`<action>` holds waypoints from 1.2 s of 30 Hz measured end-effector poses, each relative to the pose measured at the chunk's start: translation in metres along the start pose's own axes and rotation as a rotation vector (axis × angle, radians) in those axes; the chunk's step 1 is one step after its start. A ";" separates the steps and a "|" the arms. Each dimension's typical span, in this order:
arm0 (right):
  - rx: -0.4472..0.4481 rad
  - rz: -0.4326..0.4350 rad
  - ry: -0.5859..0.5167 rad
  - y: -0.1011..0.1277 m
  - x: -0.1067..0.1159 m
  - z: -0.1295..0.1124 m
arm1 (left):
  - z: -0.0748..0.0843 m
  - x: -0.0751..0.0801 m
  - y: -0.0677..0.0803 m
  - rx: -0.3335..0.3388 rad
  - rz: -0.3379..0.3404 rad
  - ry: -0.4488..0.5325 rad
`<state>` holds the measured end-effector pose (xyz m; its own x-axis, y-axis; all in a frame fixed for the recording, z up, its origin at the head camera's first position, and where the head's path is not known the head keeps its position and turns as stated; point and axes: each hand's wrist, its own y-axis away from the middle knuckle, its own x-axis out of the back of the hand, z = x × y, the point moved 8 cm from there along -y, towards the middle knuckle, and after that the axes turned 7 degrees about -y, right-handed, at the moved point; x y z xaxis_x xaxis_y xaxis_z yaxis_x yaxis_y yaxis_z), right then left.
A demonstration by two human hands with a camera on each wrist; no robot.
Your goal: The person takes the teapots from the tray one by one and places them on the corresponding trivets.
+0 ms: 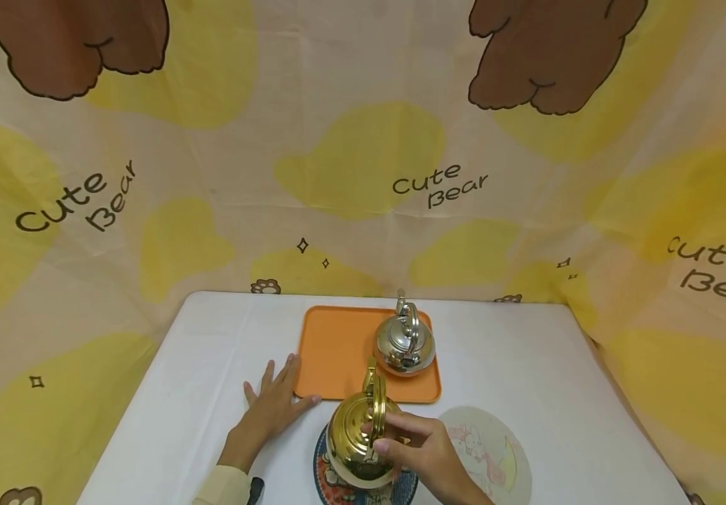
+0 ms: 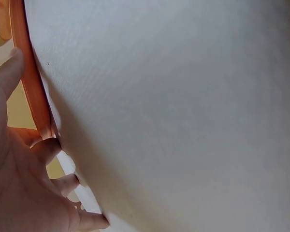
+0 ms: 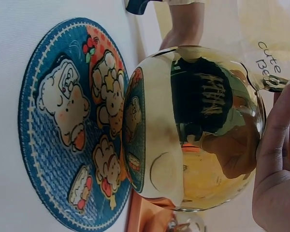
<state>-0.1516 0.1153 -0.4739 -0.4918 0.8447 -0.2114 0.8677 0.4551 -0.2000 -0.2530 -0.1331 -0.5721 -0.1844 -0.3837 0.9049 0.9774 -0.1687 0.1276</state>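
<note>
Right hand (image 1: 426,449): grip curled round handle of shiny gold metal kettle (image 1: 356,438) above blue round bear-print coaster (image 3: 63,125) | left hand (image 1: 274,403): spread flat on white table (image 1: 211,337) beside orange plastic tray (image 1: 337,351) | I judge kettle not yet set down; round silver metal kettle (image 1: 405,344) sits on tray.

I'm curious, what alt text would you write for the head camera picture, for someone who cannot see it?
A person's right hand grips the handle of a gold kettle over a blue picture coaster, while the left hand lies flat on the white table beside an orange tray carrying a silver kettle.
</note>
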 end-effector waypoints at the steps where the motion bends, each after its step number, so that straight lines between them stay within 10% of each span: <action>1: -0.004 0.000 0.000 0.001 0.000 0.001 | -0.001 -0.001 -0.001 0.001 -0.003 -0.002; 25: -0.113 0.010 -0.060 0.012 0.001 0.018 | -0.003 -0.003 0.000 0.002 -0.005 -0.004; 36: -0.030 -0.019 -0.031 0.018 -0.002 0.018 | -0.004 -0.005 -0.002 0.001 -0.017 -0.010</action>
<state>-0.1366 0.1166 -0.4940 -0.5096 0.8271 -0.2371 0.8598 0.4796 -0.1752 -0.2546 -0.1348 -0.5787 -0.1996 -0.3717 0.9066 0.9743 -0.1742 0.1431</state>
